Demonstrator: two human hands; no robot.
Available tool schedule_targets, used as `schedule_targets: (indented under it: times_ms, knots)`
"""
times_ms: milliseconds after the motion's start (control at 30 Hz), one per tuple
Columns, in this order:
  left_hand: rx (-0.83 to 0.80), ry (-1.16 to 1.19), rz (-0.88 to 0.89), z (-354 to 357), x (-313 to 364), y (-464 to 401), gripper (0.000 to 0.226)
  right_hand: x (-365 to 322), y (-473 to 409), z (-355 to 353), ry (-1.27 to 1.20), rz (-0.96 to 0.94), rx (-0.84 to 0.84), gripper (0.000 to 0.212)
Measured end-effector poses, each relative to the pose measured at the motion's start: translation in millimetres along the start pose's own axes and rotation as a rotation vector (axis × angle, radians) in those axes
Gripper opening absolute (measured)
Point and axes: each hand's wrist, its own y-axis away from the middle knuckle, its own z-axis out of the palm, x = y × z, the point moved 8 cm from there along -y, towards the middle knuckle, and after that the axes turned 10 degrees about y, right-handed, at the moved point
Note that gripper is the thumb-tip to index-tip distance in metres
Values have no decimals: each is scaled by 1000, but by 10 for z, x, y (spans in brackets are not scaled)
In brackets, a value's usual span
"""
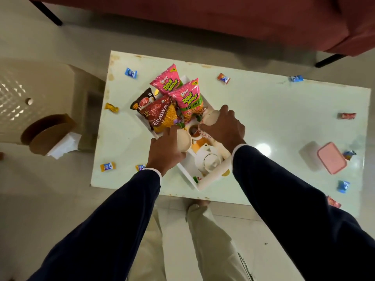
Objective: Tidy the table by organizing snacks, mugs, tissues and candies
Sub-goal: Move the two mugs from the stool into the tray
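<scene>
Basically, pale glossy rectangular desk (263,110) on tiled floor, red sofa (203,19) beyond; white tray (205,182) mid-desk holds snack packets (183,96); candies scattered around it; left hand (165,154) and right hand (225,128) each grasp a cream mug over the tray.

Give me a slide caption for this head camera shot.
Both hands, left hand and right hand, each hold a mug over the tray of snacks, candies scattered around.

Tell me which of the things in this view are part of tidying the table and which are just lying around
Part of the job:
- snack packets in the white tray
- cream mug held by the left hand
- second mug held by the right hand
- scattered candies
- tissues on the floor

Just lying about:
- white teapot
- pink-lidded box
- red sofa
</scene>
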Motion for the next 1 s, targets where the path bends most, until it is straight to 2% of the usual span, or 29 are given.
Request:
schedule_targets:
  times_ms: [300,500,800,900,1000]
  knots:
    - [32,-28,-29,7,-84,-80,89,-97,-28,85,35,69,26,90]
    - [15,12,-15,-26,-134,-93,89,-322,-67,108,43,106,9,100]
    - [11,-30,31,-102,-149,-126,88,-389,-76,83,87,100,4,103]
    - [-3,7,17,-135,-194,-131,97,-411,-40,8,172,95,89,97]
    - [15,26,47,-210,-243,-74,105,-539,83,-123,195,30,290,79]
